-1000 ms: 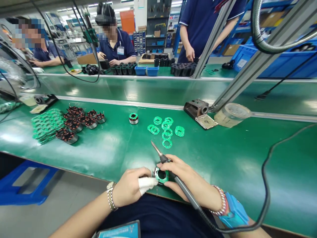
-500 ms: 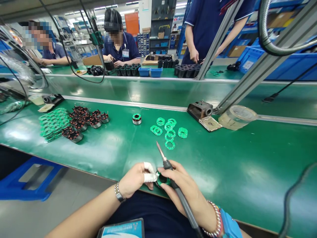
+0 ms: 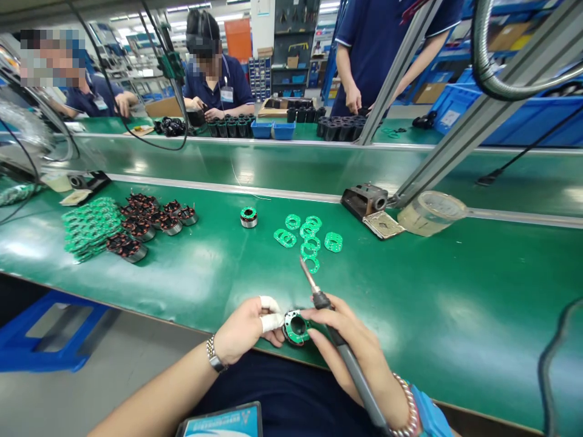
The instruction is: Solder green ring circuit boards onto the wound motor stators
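Note:
Near the front edge of the green bench, my left hand point(image 3: 250, 325), with white wraps on two fingers, grips a motor stator point(image 3: 296, 328) topped by a green ring-shaped circuit board. My right hand point(image 3: 350, 346) is closed round a soldering iron point(image 3: 330, 312), whose tip points up and away over the bench. The thumb and a fingertip of that hand are at the right rim of the stator. Beyond my hands lie several loose green ring boards point(image 3: 310, 245). One stator with a board on it point(image 3: 248, 217) stands upright left of them.
At the left are a pile of green boards point(image 3: 91, 227) and a cluster of bare stators point(image 3: 152, 221). A soldering iron stand point(image 3: 367, 200) and a clear round tub point(image 3: 430, 212) sit at the back right beside a slanted metal post point(image 3: 428, 145). Co-workers are at the far bench.
My right fingers have drawn slightly right off the stator, so more of its board shows. The soldering iron has shifted right with that hand. My left hand keeps its hold.

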Tool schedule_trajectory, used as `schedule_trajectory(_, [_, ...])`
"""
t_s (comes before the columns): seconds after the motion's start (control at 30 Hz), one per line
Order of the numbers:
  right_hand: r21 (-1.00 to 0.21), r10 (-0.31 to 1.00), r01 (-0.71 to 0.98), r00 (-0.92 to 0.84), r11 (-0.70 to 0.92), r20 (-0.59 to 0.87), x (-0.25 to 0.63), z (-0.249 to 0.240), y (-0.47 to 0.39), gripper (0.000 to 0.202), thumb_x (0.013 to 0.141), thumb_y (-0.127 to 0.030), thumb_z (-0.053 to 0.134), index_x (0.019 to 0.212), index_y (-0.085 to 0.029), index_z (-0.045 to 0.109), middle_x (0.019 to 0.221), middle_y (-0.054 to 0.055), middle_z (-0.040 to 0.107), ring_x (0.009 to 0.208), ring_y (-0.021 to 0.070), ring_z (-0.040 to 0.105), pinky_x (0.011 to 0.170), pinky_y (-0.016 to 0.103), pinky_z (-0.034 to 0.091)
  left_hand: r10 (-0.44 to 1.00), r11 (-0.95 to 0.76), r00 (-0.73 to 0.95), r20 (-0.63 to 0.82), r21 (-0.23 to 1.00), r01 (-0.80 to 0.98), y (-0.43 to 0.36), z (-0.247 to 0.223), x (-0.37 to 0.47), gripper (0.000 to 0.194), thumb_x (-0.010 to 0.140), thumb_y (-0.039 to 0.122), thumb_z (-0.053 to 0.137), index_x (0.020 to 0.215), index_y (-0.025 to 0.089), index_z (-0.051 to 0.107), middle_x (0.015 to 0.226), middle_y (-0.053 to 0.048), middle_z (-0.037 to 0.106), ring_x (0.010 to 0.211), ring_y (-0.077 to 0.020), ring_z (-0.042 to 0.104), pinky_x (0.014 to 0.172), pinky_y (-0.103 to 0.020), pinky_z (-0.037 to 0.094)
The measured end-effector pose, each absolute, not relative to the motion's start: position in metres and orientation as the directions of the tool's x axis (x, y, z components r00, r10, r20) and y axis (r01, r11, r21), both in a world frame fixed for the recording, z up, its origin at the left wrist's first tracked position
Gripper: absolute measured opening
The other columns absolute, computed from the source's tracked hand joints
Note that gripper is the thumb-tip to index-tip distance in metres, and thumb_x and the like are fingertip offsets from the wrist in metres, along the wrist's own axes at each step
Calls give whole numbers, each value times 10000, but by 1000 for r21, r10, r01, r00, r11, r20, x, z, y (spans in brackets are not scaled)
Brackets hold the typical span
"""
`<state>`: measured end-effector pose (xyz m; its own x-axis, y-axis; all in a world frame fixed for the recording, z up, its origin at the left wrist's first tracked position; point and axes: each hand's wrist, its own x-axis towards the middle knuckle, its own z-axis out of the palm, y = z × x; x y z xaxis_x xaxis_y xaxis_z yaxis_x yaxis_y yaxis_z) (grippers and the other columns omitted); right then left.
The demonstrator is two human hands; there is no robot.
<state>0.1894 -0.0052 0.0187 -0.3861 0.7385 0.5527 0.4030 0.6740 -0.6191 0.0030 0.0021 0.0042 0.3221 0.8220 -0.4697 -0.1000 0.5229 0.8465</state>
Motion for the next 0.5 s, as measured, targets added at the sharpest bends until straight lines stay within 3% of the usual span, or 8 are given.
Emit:
schedule_trajectory(0.1, [-654,754,375,-339,657,563,198,26,-9,156,823,-88,496,895,-192,587,700,40,638,687,168,626,620,272,536,817,529,326,-476,844,-95,3,5,3,212,643,292,683,642,130,546,521,5,598,495,-109,583,542,-230,483])
schedule_trajectory(0.17, [-640,739,370,-343,673,580,204,32,-11,182,822,-99,507,955,-189,592,614,16,597,567,152,581,541,266,514,815,532,325,-480,842,-89,3,6,3,214,642,294,681,644,130,544,521,5,594,493,-108,581,544,-231,483])
schedule_trajectory(0.27, [-618,720,369,-370,694,587,210,39,-12,248,806,-107,518,1033,-177,587,633,34,584,564,163,555,517,292,495,809,540,323,-492,838,-79,3,6,3,225,633,307,684,640,133,540,512,6,589,480,-109,574,544,-237,483])
schedule_trajectory(0.5, [-682,733,299,-429,667,528,211,39,-15,225,778,-51,477,915,-168,612,571,24,543,517,150,499,489,289,457,803,546,322,-501,835,-63,4,4,2,217,637,303,676,630,142,532,512,2,598,477,-113,580,543,-237,478])
